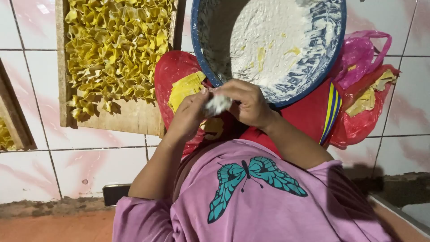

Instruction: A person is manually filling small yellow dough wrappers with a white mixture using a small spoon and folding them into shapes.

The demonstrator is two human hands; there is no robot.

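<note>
Far left: a wooden edge (13, 112) pokes in, well apart from the hands, with a few yellow pieces just showing under it.
Board: a wooden board (130, 118) lies on the tiled floor (31, 175), up and to the left of the left hand, packed with folded yellow dumplings (114, 49).
Phone: a dark flat device (115, 193) sits on the floor below the board, beside the left elbow; what it is exactly, I cannot tell.
Wrappers: a stack of yellow wrappers (184, 88) rests on the red lap, just above the left hand, nearly touching it.
Left hand: the left hand (188, 117) is up at the middle, fingers curled in and pinching the white lump from its side.
Dough: a small floury white piece (218, 104) sits right between both hands, gripped by the fingertips of each, just under the bowl rim.
Right hand: the right hand (247, 105) is closed over the piece from the other side, knuckles toward the camera, fingers tight together.
Bowl: a blue-rimmed bowl (313, 78) coated in white flour, with yellow scraps inside, sits right above the hands.
Bag: a red and pink plastic bag (363, 121) lies to the right of the right hand, near the bowl, with more yellow sheets (369, 96) inside.
Shirt: a purple shirt with a teal butterfly (251, 181) fills the view below the hands.
</note>
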